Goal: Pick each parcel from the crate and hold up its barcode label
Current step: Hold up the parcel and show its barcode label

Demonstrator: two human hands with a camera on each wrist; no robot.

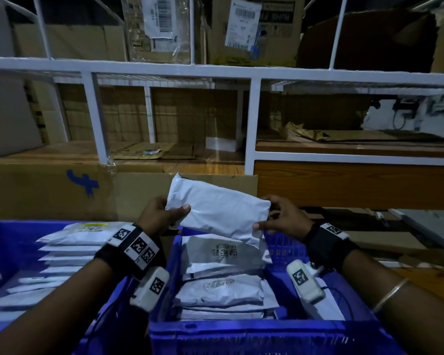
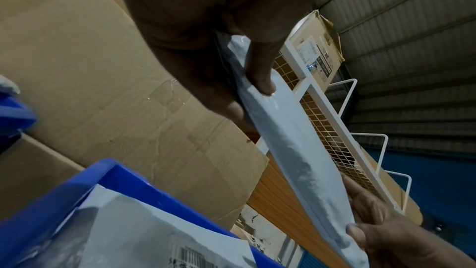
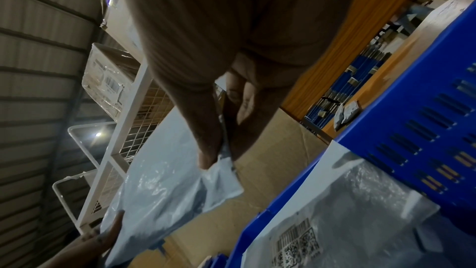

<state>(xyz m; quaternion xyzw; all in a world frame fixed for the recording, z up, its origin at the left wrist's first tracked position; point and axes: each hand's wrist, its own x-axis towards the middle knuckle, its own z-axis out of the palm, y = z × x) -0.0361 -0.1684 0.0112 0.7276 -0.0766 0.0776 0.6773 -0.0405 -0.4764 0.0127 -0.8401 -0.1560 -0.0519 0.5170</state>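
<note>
Both hands (image 1: 162, 213) (image 1: 285, 219) pinching a white parcel (image 1: 218, 208) above blue crates (image 1: 267, 336), white shelving (image 1: 249, 73) behind.

Dim, bluish light, dark corners, bent wide-angle edges — wrist views soft, glare on plastic

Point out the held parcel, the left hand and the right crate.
parcel (image 1: 221, 208), head view, middle of its blank face
left hand (image 1: 159, 213), head view, back of the hand
crate (image 1: 254, 331), head view, near rim
</note>
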